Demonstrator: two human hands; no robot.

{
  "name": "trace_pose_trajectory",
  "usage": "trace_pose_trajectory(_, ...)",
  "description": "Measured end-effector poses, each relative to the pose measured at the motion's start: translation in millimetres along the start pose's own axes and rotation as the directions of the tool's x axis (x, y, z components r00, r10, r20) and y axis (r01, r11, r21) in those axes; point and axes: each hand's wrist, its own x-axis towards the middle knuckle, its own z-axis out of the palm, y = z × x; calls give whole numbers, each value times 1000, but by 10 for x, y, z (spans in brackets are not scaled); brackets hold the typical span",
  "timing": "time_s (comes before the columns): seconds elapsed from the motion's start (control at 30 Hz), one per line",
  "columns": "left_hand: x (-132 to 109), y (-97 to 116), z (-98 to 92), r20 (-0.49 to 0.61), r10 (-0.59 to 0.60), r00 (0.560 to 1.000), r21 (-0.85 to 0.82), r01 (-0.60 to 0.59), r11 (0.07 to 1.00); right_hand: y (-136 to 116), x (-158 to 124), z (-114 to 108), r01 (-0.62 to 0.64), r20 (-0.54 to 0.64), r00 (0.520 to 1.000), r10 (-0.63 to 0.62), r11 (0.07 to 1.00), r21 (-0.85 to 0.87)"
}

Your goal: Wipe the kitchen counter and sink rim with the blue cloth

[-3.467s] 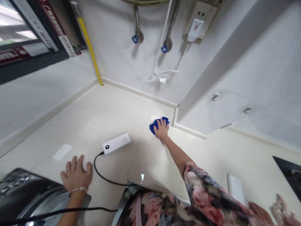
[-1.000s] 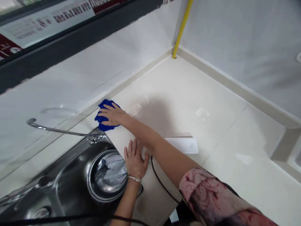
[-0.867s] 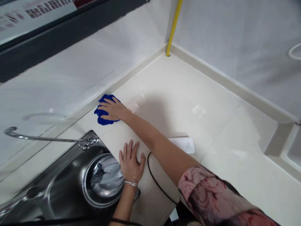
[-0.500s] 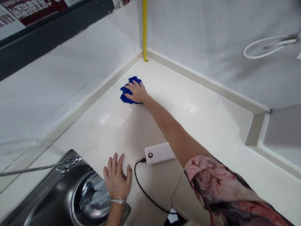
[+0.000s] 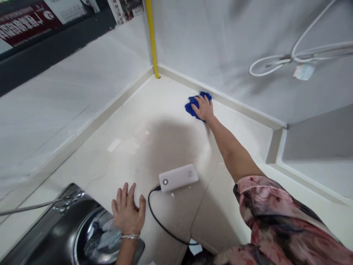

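On the pale countertop (image 5: 124,121), my right hand (image 5: 204,107) presses a blue cloth (image 5: 191,106) against the surface, close to the raised border along the back wall. Its fingers are bent over the cloth, which sticks out around them. My left hand (image 5: 129,209), a bracelet at its wrist, rests with fingers spread beside a dark glossy fixture (image 5: 52,224), holding nothing. Between my arms lies a white power bank (image 5: 178,178) with a round display. A black cable (image 5: 162,224) is plugged into its left end.
A yellow pipe (image 5: 152,40) enters the countertop at the corner. White looped cables (image 5: 271,66) hang before the right wall. Crumpled clear plastic (image 5: 102,235) fills the fixture's round recess. A step in the border (image 5: 275,147) juts out at right.
My right hand has slid the blue cloth rightward from near the corner to the back wall's border. The view has shifted slightly, and my left hand stays flat beside the fixture.
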Motion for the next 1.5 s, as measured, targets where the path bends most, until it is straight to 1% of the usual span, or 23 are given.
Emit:
trace_pose_trajectory(0.1,18,21,4,-13,-13,1000,0,13,1000,317,-425,-68,-76,-16,997,76,997,-15)
trace_pose_trajectory(0.2,31,21,22,-17,-14,1000,-11,14,1000,751,-873,-172,-180,-30,983,179,983,-41)
trace_pose_trajectory(0.27,37,10,40,-16,-8,1000,-24,8,1000,1048,-1178,-241,-274,-34,962,272,961,-41)
trace_pose_trajectory(0.33,40,0,60,-19,-9,1000,-37,9,999,1284,-1475,-287,-402,-55,915,400,916,-21)
trace_pose_trajectory(0.4,41,-5,77,-24,-18,1000,-49,17,999,1421,-1735,-300,-531,-94,843,529,847,5)
trace_pose_trajectory(0.47,39,0,88,-29,-23,999,-56,22,998,1450,-1920,-286,-623,-128,773,621,782,24)
trace_pose_trajectory(0.53,36,12,93,-25,-21,999,-58,20,998,1383,-1993,-265,-685,-143,717,682,728,39)
trace_pose_trajectory(0.63,33,42,86,-34,-31,999,-56,29,998,1137,-1881,-247,-759,-125,638,760,648,60)
trace_pose_trajectory(0.67,34,53,82,-39,-36,999,-56,34,998,1023,-1794,-244,-769,-114,628,770,636,61)
trace_pose_trajectory(0.7,35,63,76,-43,-40,998,-55,38,998,894,-1689,-240,-765,-99,635,766,641,58)
trace_pose_trajectory(0.73,37,72,71,-44,-43,998,-54,41,998,750,-1573,-232,-745,-83,660,747,665,51)
trace_pose_trajectory(0.8,40,84,61,-40,-46,998,-46,44,998,416,-1322,-201,-664,-37,747,664,747,31)
trace_pose_trajectory(0.9,37,82,57,-29,-44,999,-29,43,999,-200,-972,-89,-469,23,883,469,883,-5)
trace_pose_trajectory(0.97,30,73,62,-27,-38,999,-24,38,999,-647,-802,29,-311,66,949,310,951,3)
trace_pose_trajectory(1.03,22,65,68,-35,-35,999,-25,34,999,-1057,-708,163,-153,81,986,149,987,42)
trace_pose_trajectory(1.1,20,63,73,-42,-38,998,-26,37,999,-1362,-695,277,-25,77,997,18,996,91)
trace_pose_trajectory(1.13,20,64,74,-44,-40,998,-27,39,999,-1462,-715,317,27,72,997,-36,993,117)
trace_pose_trajectory(1.2,25,67,73,-49,-43,998,-27,42,999,-1551,-793,353,122,62,989,-134,979,163)
trace_pose_trajectory(1.27,31,66,70,-47,-51,998,-26,50,998,-1511,-898,334,223,65,969,-239,956,193)
trace_pose_trajectory(1.33,38,60,68,-38,-60,997,-25,59,998,-1384,-1004,277,333,92,930,-357,919,210)
trace_pose_trajectory(1.4,45,49,68,-28,-63,998,-24,62,998,-1204,-1097,203,427,125,879,-460,877,223)
trace_pose_trajectory(1.47,53,40,67,-18,-63,998,-21,63,998,-989,-1175,128,470,154,847,-509,852,228)
trace_pose_trajectory(1.5,56,38,66,-14,-65,998,-17,64,998,-870,-1212,94,469,165,845,-508,854,226)
